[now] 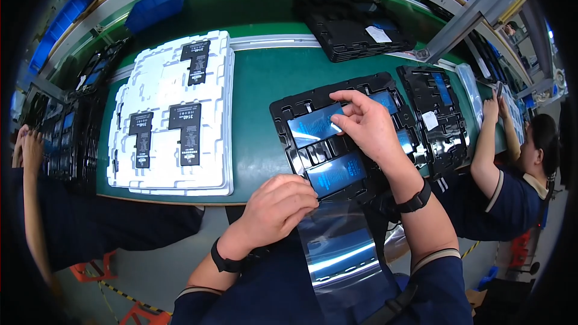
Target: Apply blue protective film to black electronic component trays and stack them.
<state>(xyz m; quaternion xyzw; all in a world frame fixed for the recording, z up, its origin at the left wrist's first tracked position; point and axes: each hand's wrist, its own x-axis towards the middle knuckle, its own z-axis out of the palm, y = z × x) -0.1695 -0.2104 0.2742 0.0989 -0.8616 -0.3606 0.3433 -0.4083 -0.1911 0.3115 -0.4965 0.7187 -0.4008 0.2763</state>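
A black moulded tray [295, 108] lies before me, its pockets holding several flat rectangular pieces under shiny blue film. My right hand [370, 126] reaches over it, thumb and fingers closed at the upper right corner of one blue-filmed piece [313, 127]. Below that sits a second blue-filmed piece [338, 174]. At the tray's near left corner is my left hand [274, 207], its fingers curled together; what they grip is hidden. From beside these fingers a wide clear plastic strip [340, 247] hangs down over my lap.
Stacked white trays [171, 99] at left carry black L-shaped batteries [185, 132]. More black trays stand at the back [352, 30] and right [435, 120]. A blue bin [155, 7] sits behind. Co-workers flank me; one person [518, 174] works at right.
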